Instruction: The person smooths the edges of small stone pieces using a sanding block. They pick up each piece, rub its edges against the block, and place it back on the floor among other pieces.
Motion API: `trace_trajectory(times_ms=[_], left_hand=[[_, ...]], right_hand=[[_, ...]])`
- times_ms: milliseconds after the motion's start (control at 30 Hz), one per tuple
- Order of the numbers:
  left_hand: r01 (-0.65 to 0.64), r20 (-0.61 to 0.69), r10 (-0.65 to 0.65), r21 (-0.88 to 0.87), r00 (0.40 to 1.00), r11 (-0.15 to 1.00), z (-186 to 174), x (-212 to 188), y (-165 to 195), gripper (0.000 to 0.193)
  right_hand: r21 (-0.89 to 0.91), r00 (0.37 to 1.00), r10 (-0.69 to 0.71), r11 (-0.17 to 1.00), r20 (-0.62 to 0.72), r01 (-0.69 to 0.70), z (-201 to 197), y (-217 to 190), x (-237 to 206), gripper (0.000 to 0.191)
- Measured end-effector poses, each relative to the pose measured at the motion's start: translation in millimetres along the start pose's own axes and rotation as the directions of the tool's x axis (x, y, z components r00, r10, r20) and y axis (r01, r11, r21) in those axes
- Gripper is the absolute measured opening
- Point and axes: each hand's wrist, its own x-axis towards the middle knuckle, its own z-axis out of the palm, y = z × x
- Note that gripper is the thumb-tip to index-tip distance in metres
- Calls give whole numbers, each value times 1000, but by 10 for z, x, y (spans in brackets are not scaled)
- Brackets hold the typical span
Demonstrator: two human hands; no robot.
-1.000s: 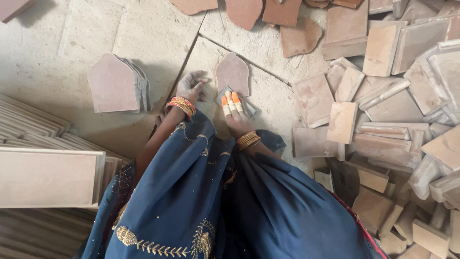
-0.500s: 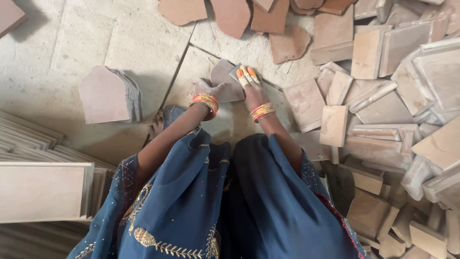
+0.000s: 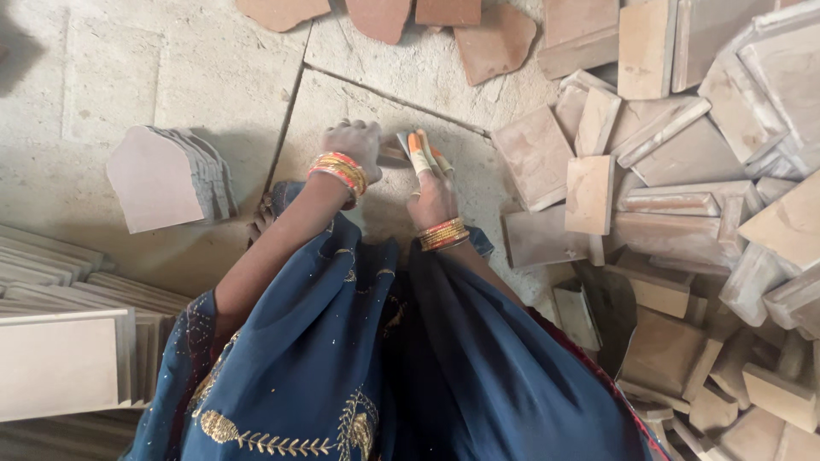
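Rough grey stone floor (image 3: 171,77) carries a thin pointed slab (image 3: 395,147), left hand (image 3: 352,145) curled over it, right hand (image 3: 430,183) with taped fingers pressed flat together, beside stacked shaped slabs (image 3: 166,177).

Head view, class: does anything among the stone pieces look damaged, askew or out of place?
Yes. The broken slabs at the top edge have ragged, snapped outlines, and the cut pieces on the right lie jumbled at all angles, unlike the neat stack of shaped tiles left of the hands.
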Motion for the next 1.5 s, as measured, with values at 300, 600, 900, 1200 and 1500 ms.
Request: trace_trajectory(times_ms=[300,600,900,1200,1500], left_hand=[[-39,126,31,58,992,998,93,-8,119,27],[92,125,-85,-51,989,995,88,-101,144,22],[133,149,-124,-47,981,990,47,-8,200,23],[159,173,-148,-54,974,986,-13,-34,192,24],[147,164,-135,-62,977,987,-34,-89,209,24]], right_hand=[[-21,999,38,999,11,-38,16,-161,-75,79],[-11,980,182,983,75,-182,-99,-83,44,64],[-309,993,-89,949,-72,62,206,78,-40,45],[-320,985,-168,932,32,170,207,194,-160,43],[-135,986,83,989,142,-64,-4,238,399,42]])
